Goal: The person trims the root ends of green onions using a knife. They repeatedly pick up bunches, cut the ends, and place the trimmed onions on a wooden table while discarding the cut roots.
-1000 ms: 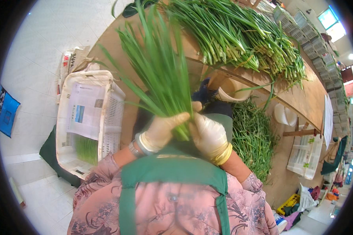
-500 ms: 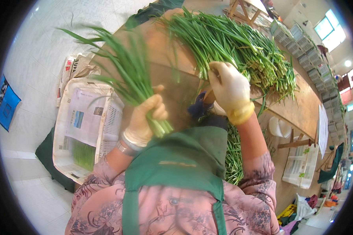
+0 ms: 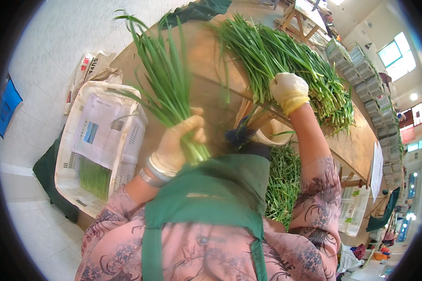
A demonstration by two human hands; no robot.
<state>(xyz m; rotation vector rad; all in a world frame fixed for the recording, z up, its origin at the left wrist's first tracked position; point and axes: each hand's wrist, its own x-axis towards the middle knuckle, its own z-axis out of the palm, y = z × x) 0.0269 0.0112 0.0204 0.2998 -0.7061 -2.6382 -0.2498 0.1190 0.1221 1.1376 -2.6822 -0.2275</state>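
My left hand point(image 3: 176, 143), in a pale glove, is closed round the lower stalks of a bunch of garlic chives point(image 3: 162, 84). The long green leaves fan upward from the fist, and the pale cut ends stick out below it by my green apron. On the wooden table point(image 3: 363, 140) lies a big heap of the same chives point(image 3: 267, 56), stalk ends toward me. My right hand point(image 3: 290, 91), gloved with a yellow cuff, is at the near side of that heap, its fingers curled on stalks there. Exactly how many it grips is hidden.
At my left stands a white perforated crate point(image 3: 129, 152) with a printed sheet point(image 3: 96, 133) and greens inside. Loose leaves point(image 3: 283, 182) lie low beside my apron, near a white bucket point(image 3: 273, 132). Stacked crates point(image 3: 361, 61) line the far right. Paper sacks point(image 3: 91, 72) lie behind the left crate.
My right hand has moved right along the heap, and its fingers have curled in. The bunch in my left hand has swung more upright. The view has shifted slightly.
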